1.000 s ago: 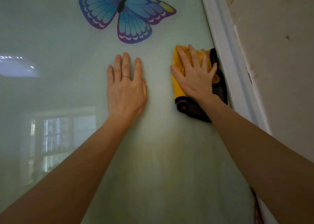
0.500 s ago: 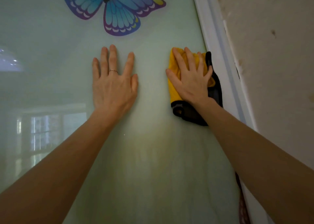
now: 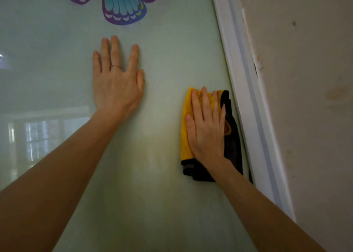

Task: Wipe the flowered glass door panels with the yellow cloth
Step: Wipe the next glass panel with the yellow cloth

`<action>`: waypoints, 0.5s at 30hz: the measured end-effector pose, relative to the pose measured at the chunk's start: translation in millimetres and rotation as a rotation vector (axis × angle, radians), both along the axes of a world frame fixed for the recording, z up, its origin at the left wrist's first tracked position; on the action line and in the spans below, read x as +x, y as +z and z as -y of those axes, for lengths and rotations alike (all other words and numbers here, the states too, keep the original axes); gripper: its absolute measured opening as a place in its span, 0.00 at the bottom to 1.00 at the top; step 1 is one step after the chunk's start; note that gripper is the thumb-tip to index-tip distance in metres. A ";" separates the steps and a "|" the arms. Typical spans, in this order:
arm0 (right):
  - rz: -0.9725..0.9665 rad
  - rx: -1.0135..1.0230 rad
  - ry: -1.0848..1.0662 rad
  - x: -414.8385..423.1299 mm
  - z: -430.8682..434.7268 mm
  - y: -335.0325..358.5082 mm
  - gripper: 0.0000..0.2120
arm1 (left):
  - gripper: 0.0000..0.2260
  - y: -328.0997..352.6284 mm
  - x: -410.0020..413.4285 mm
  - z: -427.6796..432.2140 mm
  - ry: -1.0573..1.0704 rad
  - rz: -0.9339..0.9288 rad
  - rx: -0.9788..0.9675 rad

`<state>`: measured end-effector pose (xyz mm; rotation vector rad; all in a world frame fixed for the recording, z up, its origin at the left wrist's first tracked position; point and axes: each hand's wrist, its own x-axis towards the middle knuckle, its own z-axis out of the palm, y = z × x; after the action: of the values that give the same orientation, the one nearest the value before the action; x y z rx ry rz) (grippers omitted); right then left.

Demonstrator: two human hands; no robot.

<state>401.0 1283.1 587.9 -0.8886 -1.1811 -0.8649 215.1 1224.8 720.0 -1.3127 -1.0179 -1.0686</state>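
Observation:
A pale green frosted glass door panel (image 3: pixel 162 70) fills most of the view. My right hand (image 3: pixel 207 129) presses flat, fingers straight, on a folded yellow cloth (image 3: pixel 185 137) with dark grey edging, held against the glass close to the white frame. My left hand (image 3: pixel 116 77) lies flat on the bare glass higher up and to the left, fingers spread, a thin ring on one finger. Most of the cloth's middle is hidden under my right hand.
A blue and purple butterfly sticker (image 3: pixel 122 5) sits on the glass at the top, above my left hand. The white door frame (image 3: pixel 246 98) runs diagonally at the right, with a stained beige wall (image 3: pixel 305 98) beyond it. A window reflects in the glass at left.
My right hand has slid the cloth down the glass along the frame. My left hand stays flat on the panel. The view has shifted so the butterfly sits higher.

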 end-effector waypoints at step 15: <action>-0.071 -0.031 0.009 -16.2 7.7 -39.3 0.26 | 0.26 -0.9 -1.6 -0.6 0.004 -0.008 -0.012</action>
<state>384.8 1275.4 548.5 -0.9309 -1.1389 -0.8039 213.5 1225.4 719.1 -1.3234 -1.0219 -1.0552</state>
